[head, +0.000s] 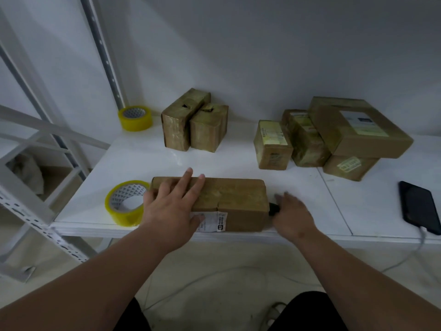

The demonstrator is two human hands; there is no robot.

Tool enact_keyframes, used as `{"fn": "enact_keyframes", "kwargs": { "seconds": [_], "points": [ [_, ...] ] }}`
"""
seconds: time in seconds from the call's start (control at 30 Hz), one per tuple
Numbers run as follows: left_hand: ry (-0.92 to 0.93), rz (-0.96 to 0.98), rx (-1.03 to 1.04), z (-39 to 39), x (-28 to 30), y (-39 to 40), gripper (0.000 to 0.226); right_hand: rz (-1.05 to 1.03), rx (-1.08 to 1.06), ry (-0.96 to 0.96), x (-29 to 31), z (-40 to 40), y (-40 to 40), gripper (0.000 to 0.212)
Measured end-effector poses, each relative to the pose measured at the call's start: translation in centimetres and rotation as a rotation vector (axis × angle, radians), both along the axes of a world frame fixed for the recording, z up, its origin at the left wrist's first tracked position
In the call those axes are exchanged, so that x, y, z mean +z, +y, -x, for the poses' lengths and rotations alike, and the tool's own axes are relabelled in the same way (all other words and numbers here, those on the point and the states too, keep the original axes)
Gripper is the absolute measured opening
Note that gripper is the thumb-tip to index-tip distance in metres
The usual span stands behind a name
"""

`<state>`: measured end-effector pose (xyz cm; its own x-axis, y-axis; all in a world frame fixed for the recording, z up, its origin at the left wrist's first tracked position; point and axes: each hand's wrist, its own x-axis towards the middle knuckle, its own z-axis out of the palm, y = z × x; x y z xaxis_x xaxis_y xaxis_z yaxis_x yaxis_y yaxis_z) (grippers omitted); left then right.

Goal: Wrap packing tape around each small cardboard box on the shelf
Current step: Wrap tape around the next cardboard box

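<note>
Two small boxes, taped end to end into one long brown block (229, 199), lay at the shelf's (143, 154) front edge; glossy tape over the top, a white shipping label on the front face, print too small to read. Left hand (171, 206) pressed flat on the block, fingers straight and spread. Right hand (293, 211) blurred at the block's right end, beside a small black object (274, 209); cannot tell whether that grip was closed or loose. Two yellow tape rolls: one (126, 203) touching the block's left end, one (135, 118) at the back. Two wrapped boxes (194, 121) standing together behind. Four more boxes (331, 139) at the right, labelled. One black phone (420, 206), cabled
</note>
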<state>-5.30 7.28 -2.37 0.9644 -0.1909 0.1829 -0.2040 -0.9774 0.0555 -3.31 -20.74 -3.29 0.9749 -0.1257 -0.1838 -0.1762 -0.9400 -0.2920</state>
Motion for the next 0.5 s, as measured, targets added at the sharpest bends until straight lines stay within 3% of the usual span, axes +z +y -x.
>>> {"fn": "enact_keyframes", "kwargs": {
  "seconds": [0.07,0.17,0.33,0.4,0.5],
  "points": [
    [-0.007,-0.043,0.001,-0.5,-0.1,-0.1,0.084,0.099,0.051,0.022,-1.2,-0.1,-0.3,0.033],
    [-0.008,-0.064,-0.004,-0.9,-0.2,-0.7,0.079,0.223,0.02,-0.094,-1.9,-0.6,-0.6,0.032],
    [-0.002,-0.089,-0.021,-1.5,-0.3,-1.4,0.076,0.197,-0.159,-0.065,-1.6,-2.1,-1.7,0.027],
    [0.016,-0.073,-0.027,-1.7,-0.3,-1.5,0.075,0.106,-0.195,-0.077,-0.9,-2.7,-1.8,0.027],
    [0.045,-0.022,-0.052,-2.0,-0.1,-1.6,0.074,-0.309,-0.283,-0.199,1.1,-3.3,-0.1,0.039]
  ]
}}
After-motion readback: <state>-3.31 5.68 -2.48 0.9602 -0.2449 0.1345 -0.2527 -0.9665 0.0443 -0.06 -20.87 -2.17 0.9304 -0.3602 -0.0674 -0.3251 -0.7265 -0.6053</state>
